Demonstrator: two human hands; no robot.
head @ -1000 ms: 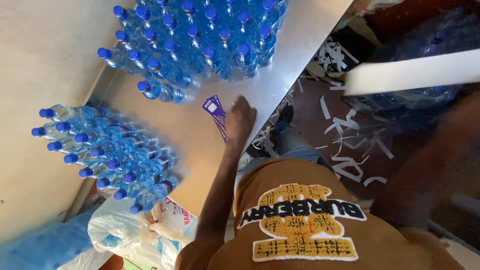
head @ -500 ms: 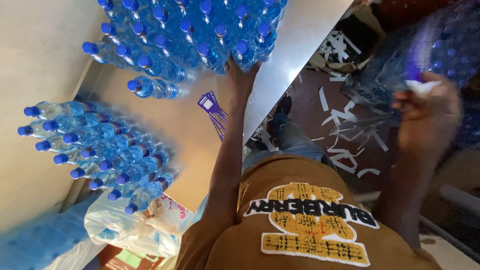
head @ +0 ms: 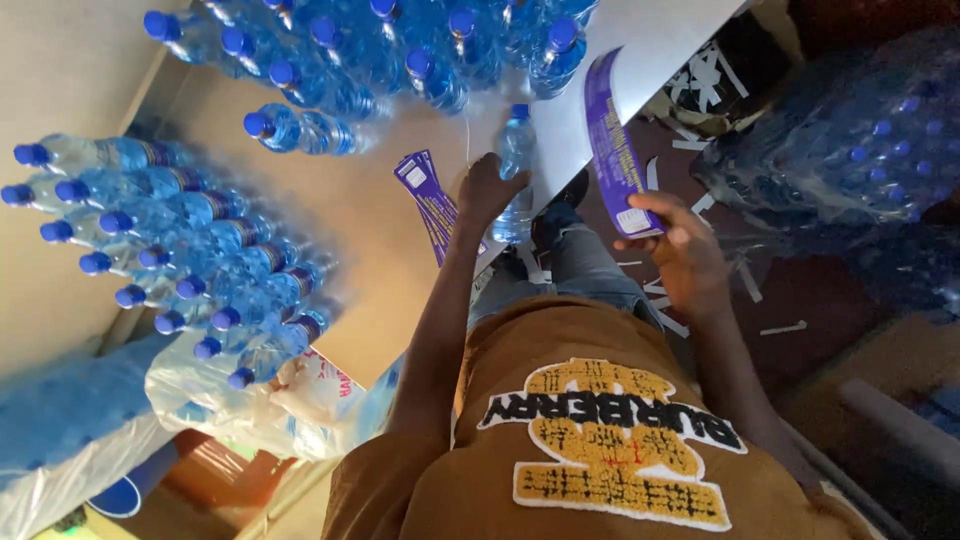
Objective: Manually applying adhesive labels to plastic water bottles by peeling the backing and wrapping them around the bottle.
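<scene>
Just now the left hand [head: 490, 188] is closing around a clear plastic water bottle with a blue cap [head: 515, 172], which is standing at the near edge of the pale grey table [head: 640, 40]; the fingers are wrapping its lower half while the cap is pointing away from the person; the bottle is holding clear water. The right hand [head: 672, 240] is pinching the lower end of a long purple label strip [head: 611, 140], which is rising up and away over the table edge. A small fan of purple labels [head: 428, 200] is lying on the table just beside the left hand. Beyond it, a block of upright blue-capped water bottles [head: 400, 50] is standing at the far end of the table, and a second block of blue-capped bottles [head: 170, 250] is crowding the left side; one bottle lying on its side [head: 300, 130] is resting between them. A crumpled white plastic bag [head: 250, 400] is sitting below the left block; white paper scraps [head: 700, 75] are littering the dark floor on the right. Half a second ago the left hand was reaching up against the far block with no bottle in it; the right hand was out to the side, blurred, and the strip was not yet held up over the edge.
</scene>
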